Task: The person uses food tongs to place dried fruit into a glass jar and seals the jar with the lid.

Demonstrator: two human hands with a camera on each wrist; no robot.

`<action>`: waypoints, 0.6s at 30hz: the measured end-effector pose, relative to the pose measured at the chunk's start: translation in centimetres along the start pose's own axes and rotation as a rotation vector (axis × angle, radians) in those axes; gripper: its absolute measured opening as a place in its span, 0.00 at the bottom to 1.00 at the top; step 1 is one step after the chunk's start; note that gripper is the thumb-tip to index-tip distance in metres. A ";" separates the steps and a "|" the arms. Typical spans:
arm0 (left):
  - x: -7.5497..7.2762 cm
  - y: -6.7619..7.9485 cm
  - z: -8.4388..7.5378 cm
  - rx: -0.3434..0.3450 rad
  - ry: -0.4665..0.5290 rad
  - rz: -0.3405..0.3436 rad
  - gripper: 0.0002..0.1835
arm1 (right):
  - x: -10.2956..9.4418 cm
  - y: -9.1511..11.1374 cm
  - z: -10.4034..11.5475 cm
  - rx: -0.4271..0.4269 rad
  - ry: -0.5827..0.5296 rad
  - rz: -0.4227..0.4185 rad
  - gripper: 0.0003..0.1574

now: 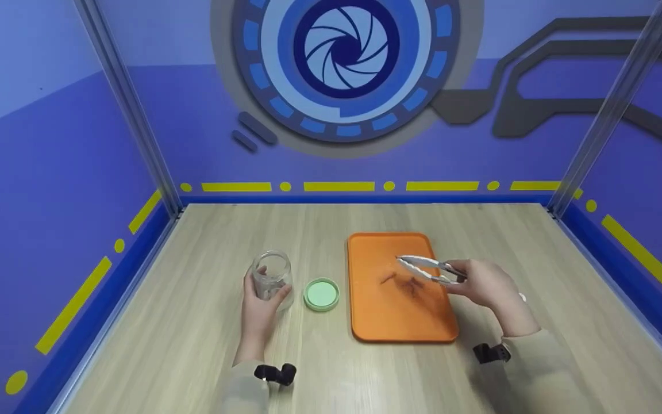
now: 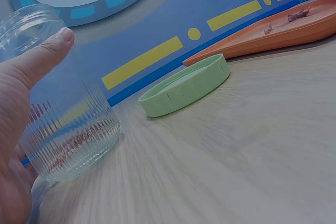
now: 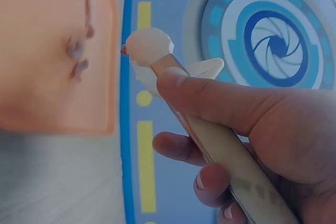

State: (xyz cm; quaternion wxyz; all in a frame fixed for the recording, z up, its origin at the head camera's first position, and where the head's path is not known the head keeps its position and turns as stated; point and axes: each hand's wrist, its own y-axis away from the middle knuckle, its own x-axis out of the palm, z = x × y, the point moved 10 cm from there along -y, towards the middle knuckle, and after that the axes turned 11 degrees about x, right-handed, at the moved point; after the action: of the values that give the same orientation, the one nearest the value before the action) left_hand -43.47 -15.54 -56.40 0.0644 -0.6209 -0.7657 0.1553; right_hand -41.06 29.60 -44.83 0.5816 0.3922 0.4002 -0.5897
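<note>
Fingers and thumb of my left hand (image 1: 261,305) wrap round a clear glass jar (image 1: 273,265), which stands lidless on the table. Reddish-brown colour shows through its ribbed lower wall in the left wrist view. My right hand (image 1: 487,282) grips a pair of tongs (image 1: 423,269) with white scalloped heads, raised over an orange tray (image 1: 365,322). A small reddish-brown bit (image 3: 124,50) pokes out at the tongs' tip. Several thin, dark brown dried pieces (image 1: 414,286) lie on the tray beneath.
Between jar and tray, a light green round lid (image 1: 322,294) lies on the wooden table (image 1: 319,368). Blue patterned panels (image 1: 193,132) with metal corner posts (image 1: 135,115) enclose the table's back and sides.
</note>
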 end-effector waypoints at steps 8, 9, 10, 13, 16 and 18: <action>0.0 0.0 0.0 -0.002 -0.013 -0.001 0.51 | -0.6 0.3 3.7 -0.051 -0.026 -0.045 0.22; 0.0 0.0 0.0 0.000 -0.014 -0.003 0.51 | -0.6 0.3 4.2 -0.064 -0.032 -0.048 0.21; 0.0 0.1 0.0 0.000 -0.013 -0.004 0.51 | -0.6 0.3 4.8 -0.081 -0.038 -0.051 0.21; 0.0 0.1 0.0 0.004 -0.012 -0.002 0.52 | -0.3 0.3 6.3 -0.110 -0.061 -0.044 0.21; 0.0 0.1 0.0 0.008 -0.004 -0.003 0.52 | -0.2 0.2 7.7 -0.124 -0.073 -0.035 0.23; 0.0 0.0 0.0 0.008 -0.002 -0.002 0.52 | -0.2 0.1 8.6 -0.119 -0.079 -0.025 0.25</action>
State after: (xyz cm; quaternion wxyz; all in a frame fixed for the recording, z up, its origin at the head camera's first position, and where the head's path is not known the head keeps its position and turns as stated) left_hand -43.44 -15.52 -56.39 0.0665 -0.6196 -0.7657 0.1589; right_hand -40.89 21.65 -41.48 0.6119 0.3282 0.4160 -0.5871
